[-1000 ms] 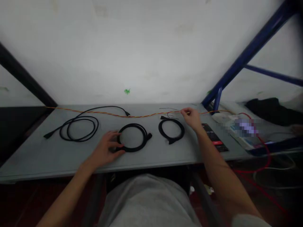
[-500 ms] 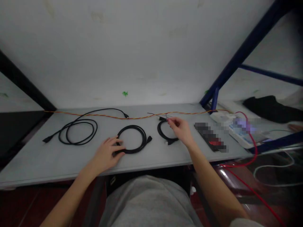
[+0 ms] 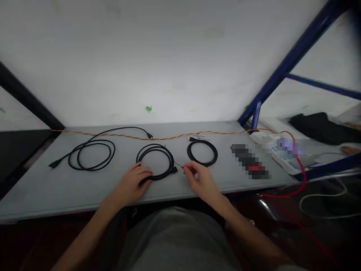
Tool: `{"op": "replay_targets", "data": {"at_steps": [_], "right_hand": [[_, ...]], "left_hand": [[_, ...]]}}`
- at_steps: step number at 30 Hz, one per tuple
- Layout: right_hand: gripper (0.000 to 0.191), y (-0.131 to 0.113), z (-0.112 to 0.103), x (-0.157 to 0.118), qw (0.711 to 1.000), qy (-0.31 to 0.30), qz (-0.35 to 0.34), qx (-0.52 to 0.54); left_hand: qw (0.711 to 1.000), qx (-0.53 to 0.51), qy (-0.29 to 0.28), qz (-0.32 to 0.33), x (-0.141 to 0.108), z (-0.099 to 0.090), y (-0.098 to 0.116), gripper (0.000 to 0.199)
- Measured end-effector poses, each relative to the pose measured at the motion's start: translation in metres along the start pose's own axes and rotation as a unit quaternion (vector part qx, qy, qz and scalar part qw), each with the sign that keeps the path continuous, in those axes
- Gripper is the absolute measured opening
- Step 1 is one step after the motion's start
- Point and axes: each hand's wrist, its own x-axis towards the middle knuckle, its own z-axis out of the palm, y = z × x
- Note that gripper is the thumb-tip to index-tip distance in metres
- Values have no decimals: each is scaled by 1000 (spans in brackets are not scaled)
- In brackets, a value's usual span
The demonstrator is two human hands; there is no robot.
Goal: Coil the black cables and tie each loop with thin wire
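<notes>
A coiled black cable (image 3: 172, 156) lies on the grey table in front of me. My left hand (image 3: 137, 182) is closed over the coil's left side, thumb near the front edge. Just right of the same coil, my right hand (image 3: 200, 178) pinches a thin black twist tie (image 3: 178, 165), its free end pointing toward the cable's plug (image 3: 174, 170). Behind that hand rests another black coil (image 3: 216, 153). A few more thin twist ties (image 3: 202, 137) are scattered behind it. Looser loops of a third black cable (image 3: 114, 153) spread out at the left.
A twisted red-yellow wire (image 3: 175, 137) runs along the table's back. To the right are a blurred-out dark object (image 3: 248, 162), a white power strip (image 3: 284, 162), a red cable (image 3: 304, 177) and a blue metal frame (image 3: 270, 90). Part of another person's hand (image 3: 349, 149) shows far right.
My right hand has moved from the right-hand coil leftward and nearer, carrying a twist tie to the middle coil. My left hand stays on the middle coil, which has shifted slightly.
</notes>
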Motion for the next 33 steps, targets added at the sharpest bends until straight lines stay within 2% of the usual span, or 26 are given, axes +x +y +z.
{"op": "replay_targets", "data": {"at_steps": [3, 5, 8, 11, 13, 15, 18, 21, 23, 25, 26, 28, 30, 31, 32, 33], "right_hand": [[19, -9, 20, -6, 992, -51, -102, -44], [24, -8, 30, -9, 983, -84, -147, -66], [32, 0, 34, -12, 975, -110, -169, -89], [31, 6, 28, -13, 974, -127, -170, -85], [26, 8, 20, -11, 978, -124, -154, -66], [20, 12, 10, -4, 985, -88, -129, -70], [18, 32, -14, 16, 985, 23, -86, -146], [23, 65, -42, 39, 966, 118, -8, -228], [26, 82, -57, 50, 954, 110, 48, -276], [26, 84, -66, 55, 941, 96, 83, -313], [27, 78, -69, 55, 939, 101, 85, -317], [31, 50, -73, 50, 950, 132, 50, -280], [29, 7, -79, 35, 980, 120, -36, -156], [28, -16, -83, 25, 991, 48, -86, -87], [27, -40, -87, 12, 988, -48, -143, -22], [29, -62, -91, -2, 968, -147, -202, 35]], "left_hand": [[999, 10, 43, -31, -2, 6, 1, 23], [996, 8, 68, -65, -6, 8, -1, 23], [993, -11, 67, -97, -13, 12, -8, 30], [992, -27, 61, -104, -17, 16, -12, 34], [992, -38, 58, -109, -18, 16, -13, 35], [990, -46, 57, -120, -18, 16, -11, 35], [988, -32, 66, -134, -17, 15, -5, 34], [989, 2, 83, -126, -16, 16, 1, 30], [989, 25, 92, -117, -15, 17, 5, 29], [988, 43, 100, -112, -14, 18, 8, 28], [987, 49, 105, -111, -14, 19, 9, 28], [987, 53, 111, -106, -14, 21, 10, 27], [987, 47, 117, -99, -14, 23, 9, 27], [987, 41, 121, -96, -15, 24, 8, 27], [987, 32, 126, -94, -15, 25, 6, 27], [987, 23, 131, -92, -16, 26, 5, 27]]}}
